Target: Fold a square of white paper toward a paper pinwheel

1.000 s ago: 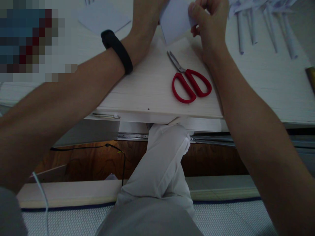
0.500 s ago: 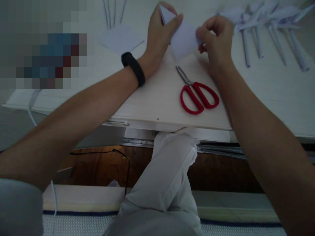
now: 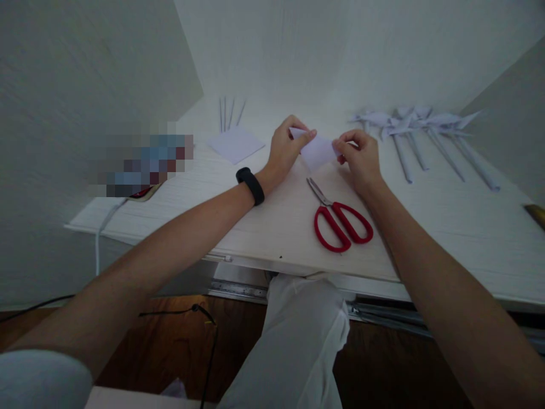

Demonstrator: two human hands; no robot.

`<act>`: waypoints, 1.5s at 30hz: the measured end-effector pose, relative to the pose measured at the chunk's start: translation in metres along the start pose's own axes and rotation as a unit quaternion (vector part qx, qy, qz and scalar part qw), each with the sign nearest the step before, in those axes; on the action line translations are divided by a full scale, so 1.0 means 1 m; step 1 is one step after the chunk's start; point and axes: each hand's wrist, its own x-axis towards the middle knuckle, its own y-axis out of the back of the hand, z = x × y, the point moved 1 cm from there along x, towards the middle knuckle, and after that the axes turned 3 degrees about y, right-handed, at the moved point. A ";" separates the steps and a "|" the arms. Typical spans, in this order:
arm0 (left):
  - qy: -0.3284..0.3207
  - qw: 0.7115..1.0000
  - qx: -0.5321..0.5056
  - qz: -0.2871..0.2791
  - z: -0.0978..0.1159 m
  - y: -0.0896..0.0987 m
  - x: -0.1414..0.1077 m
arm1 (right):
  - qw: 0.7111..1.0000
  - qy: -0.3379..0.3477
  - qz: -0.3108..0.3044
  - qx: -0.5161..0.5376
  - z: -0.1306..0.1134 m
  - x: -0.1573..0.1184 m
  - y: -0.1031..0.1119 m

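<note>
Left hand and right hand, fingers nearly closed, pinch partly folded paper beyond the scissors.

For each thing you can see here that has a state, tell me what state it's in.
Left hand: gripping the held paper
Right hand: gripping its other side
Held paper: folded
Scissors: lying flat, blades slightly parted
Paper pinwheels: assembled, lying down
Paper pile: lying flat
Wristband: worn on left wrist
</note>
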 end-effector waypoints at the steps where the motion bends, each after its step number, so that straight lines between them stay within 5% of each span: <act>1: -0.016 0.999 0.029 0.000 -0.001 0.000 0.000 | 1.000 0.005 0.000 -0.005 0.000 0.000 0.000; 8: -0.079 0.975 0.205 -0.026 0.014 0.012 -0.004 | 1.000 -0.007 0.017 -0.020 -0.006 -0.002 0.001; 13: -0.208 0.887 0.408 -0.056 0.035 0.015 -0.019 | 0.999 -0.001 -0.017 -0.038 -0.012 -0.005 -0.001; 16: -0.237 0.863 0.435 -0.095 0.037 0.012 -0.023 | 0.994 0.049 -0.051 -0.083 -0.015 -0.007 -0.002; 28: -0.227 0.870 0.417 -0.132 0.039 0.011 -0.021 | 0.973 0.142 -0.061 -0.170 -0.025 -0.011 -0.001; 45: -0.223 0.862 0.433 -0.142 0.042 0.008 -0.022 | 0.957 0.188 -0.068 -0.209 -0.028 -0.014 0.000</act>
